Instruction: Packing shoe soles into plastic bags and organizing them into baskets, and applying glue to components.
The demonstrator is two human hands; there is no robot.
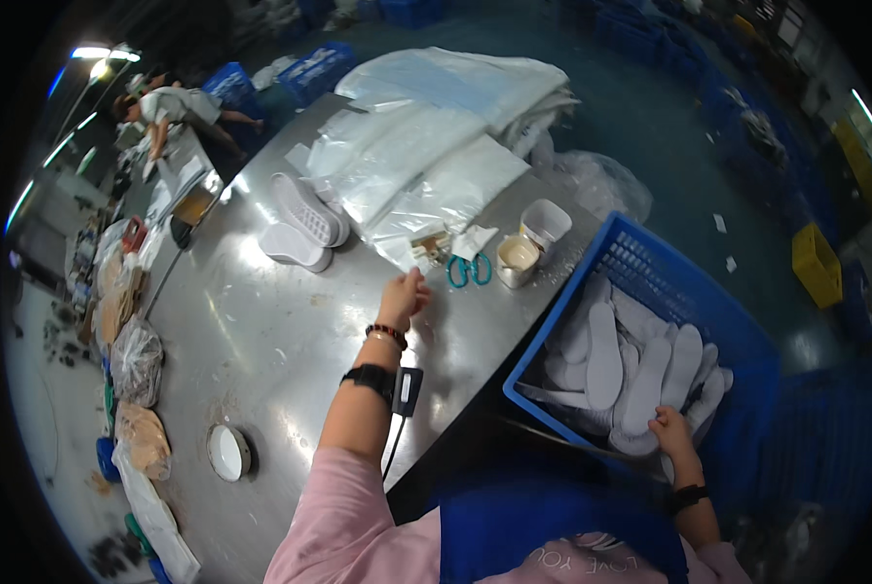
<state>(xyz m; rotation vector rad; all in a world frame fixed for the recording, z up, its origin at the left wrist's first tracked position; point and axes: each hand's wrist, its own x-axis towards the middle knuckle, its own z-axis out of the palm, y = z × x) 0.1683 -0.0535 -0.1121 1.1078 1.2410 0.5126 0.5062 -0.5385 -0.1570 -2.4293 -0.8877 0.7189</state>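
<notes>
The right hand (671, 431) was down in the blue crate (650, 263) at the right of the table, fingers curled onto the white insoles (606, 365) at the near edge of the heap; whether it had actually clamped one could not be told, since the fingertips were buried among them. The left hand (404, 295) was stretched out over the steel table (260, 341), fingers loosely together and pointing far, resting on or just above the bare metal, holding nothing visible. Just beyond it lay teal-handled scissors (469, 272), and to their right a cup with a pale paste (517, 259) and a second white cup (545, 223). Far of those sat a pile of clear plastic bags (426, 146); to the left, a pair of white shoe soles (304, 224). A small round tin (228, 453) sat near on the table, and bagged tan pieces (136, 360) lined the left edge. Judgement: the insoles appeared thin, light and flexible, lying loosely overlapped, so one would likely bend if pinched at the tip and drag its neighbours. Taking hold at the waist or heel end with thumb on top looked the steadier grip. Not fragile; surface looked matte, probably not slippery.
</notes>
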